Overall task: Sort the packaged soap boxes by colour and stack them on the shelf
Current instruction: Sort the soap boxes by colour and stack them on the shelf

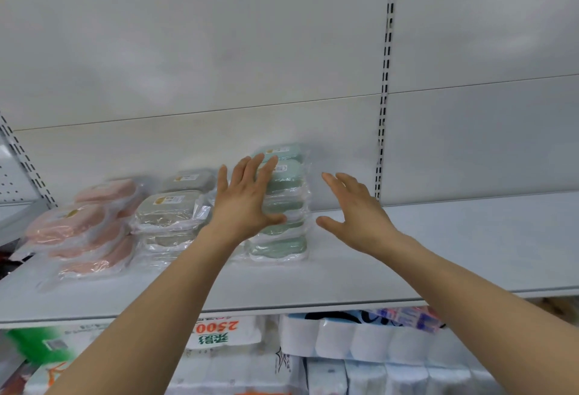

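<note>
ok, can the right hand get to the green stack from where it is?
Probably yes. The right hand hovers open just right of the green stack, apart from it, with only bare shelf between. The left hand rests on the stack's front left, leaving the right side free.

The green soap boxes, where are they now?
In the head view, the green soap boxes are stacked mid-shelf, right of the grey soap boxes, between both hands.
</note>
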A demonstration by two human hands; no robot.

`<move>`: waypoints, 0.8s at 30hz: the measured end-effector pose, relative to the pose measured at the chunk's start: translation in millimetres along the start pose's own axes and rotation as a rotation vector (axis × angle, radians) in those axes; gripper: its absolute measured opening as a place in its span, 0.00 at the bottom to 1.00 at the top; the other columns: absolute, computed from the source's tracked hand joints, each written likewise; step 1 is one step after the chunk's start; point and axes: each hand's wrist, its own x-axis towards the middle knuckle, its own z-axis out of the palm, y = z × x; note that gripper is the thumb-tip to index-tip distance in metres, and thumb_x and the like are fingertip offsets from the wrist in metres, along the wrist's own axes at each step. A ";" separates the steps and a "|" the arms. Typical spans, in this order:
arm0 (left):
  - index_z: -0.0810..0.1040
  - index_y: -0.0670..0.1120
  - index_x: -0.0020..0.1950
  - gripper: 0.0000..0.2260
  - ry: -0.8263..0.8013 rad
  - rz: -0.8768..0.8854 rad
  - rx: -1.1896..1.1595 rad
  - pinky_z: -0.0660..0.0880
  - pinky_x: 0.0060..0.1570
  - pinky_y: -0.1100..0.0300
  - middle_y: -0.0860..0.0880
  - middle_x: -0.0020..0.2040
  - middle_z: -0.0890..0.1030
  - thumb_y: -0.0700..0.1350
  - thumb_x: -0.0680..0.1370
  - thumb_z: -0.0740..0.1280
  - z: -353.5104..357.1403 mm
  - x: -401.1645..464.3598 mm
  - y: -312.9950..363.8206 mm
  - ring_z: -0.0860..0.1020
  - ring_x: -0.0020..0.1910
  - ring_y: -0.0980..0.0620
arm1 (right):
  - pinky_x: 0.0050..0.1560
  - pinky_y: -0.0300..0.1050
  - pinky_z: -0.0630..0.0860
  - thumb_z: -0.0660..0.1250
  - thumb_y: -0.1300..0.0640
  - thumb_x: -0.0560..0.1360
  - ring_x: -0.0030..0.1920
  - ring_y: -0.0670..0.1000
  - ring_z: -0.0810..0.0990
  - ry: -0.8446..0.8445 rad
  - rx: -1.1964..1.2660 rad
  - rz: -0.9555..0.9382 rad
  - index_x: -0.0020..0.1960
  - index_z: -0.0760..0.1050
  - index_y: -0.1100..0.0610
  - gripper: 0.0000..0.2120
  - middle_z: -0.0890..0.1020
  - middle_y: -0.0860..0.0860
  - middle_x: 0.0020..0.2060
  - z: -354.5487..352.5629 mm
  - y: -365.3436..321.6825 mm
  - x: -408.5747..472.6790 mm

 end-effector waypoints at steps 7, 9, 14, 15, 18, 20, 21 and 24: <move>0.68 0.46 0.74 0.34 0.350 0.090 -0.060 0.63 0.70 0.38 0.46 0.71 0.72 0.65 0.73 0.60 -23.9 -39.3 88.0 0.68 0.70 0.42 | 0.68 0.56 0.67 0.60 0.44 0.77 0.68 0.55 0.71 0.279 -0.190 -0.055 0.73 0.65 0.52 0.27 0.70 0.52 0.71 -48.7 39.9 -76.6; 0.70 0.46 0.72 0.32 0.406 0.131 -0.098 0.67 0.66 0.40 0.47 0.67 0.74 0.64 0.74 0.60 -24.9 -58.4 126.3 0.70 0.67 0.43 | 0.62 0.57 0.70 0.58 0.44 0.75 0.64 0.55 0.74 0.334 -0.248 -0.075 0.69 0.69 0.53 0.25 0.74 0.53 0.67 -64.4 62.6 -110.5; 0.70 0.48 0.73 0.30 0.298 0.267 -0.226 0.69 0.64 0.42 0.48 0.67 0.74 0.63 0.76 0.60 -14.1 -101.0 241.8 0.73 0.65 0.43 | 0.63 0.61 0.69 0.60 0.44 0.74 0.67 0.57 0.71 0.334 -0.437 -0.016 0.68 0.72 0.55 0.25 0.72 0.55 0.68 -108.3 130.8 -211.6; 0.70 0.49 0.73 0.30 0.262 0.289 -0.246 0.69 0.64 0.42 0.48 0.68 0.74 0.64 0.76 0.60 -9.9 -106.9 267.2 0.73 0.65 0.43 | 0.64 0.62 0.69 0.61 0.45 0.74 0.68 0.57 0.70 0.319 -0.464 0.012 0.68 0.72 0.55 0.25 0.72 0.55 0.69 -117.2 146.0 -233.5; 0.70 0.50 0.73 0.29 0.173 0.333 -0.312 0.71 0.62 0.46 0.48 0.67 0.75 0.64 0.76 0.58 3.5 -126.7 344.6 0.74 0.63 0.44 | 0.62 0.62 0.71 0.64 0.45 0.73 0.67 0.57 0.71 0.246 -0.491 0.108 0.68 0.73 0.54 0.25 0.72 0.56 0.69 -144.0 192.4 -300.6; 0.69 0.51 0.73 0.30 0.105 0.359 -0.356 0.73 0.58 0.49 0.49 0.66 0.76 0.65 0.76 0.57 14.7 -141.7 397.1 0.76 0.60 0.45 | 0.58 0.58 0.74 0.61 0.44 0.74 0.64 0.58 0.74 0.192 -0.492 0.186 0.68 0.72 0.55 0.26 0.73 0.56 0.68 -160.2 224.8 -346.1; 0.69 0.51 0.73 0.30 0.076 0.376 -0.371 0.73 0.56 0.49 0.49 0.65 0.76 0.65 0.76 0.57 21.4 -149.3 422.5 0.76 0.59 0.45 | 0.57 0.57 0.75 0.60 0.43 0.74 0.64 0.59 0.74 0.171 -0.490 0.225 0.68 0.72 0.55 0.27 0.73 0.57 0.68 -166.4 241.1 -368.8; 0.69 0.50 0.73 0.31 0.006 0.429 -0.405 0.73 0.59 0.48 0.49 0.65 0.76 0.67 0.76 0.57 45.9 -171.2 497.4 0.75 0.61 0.45 | 0.58 0.59 0.74 0.59 0.41 0.74 0.65 0.60 0.73 0.113 -0.511 0.337 0.69 0.70 0.54 0.28 0.72 0.57 0.69 -182.1 291.6 -435.9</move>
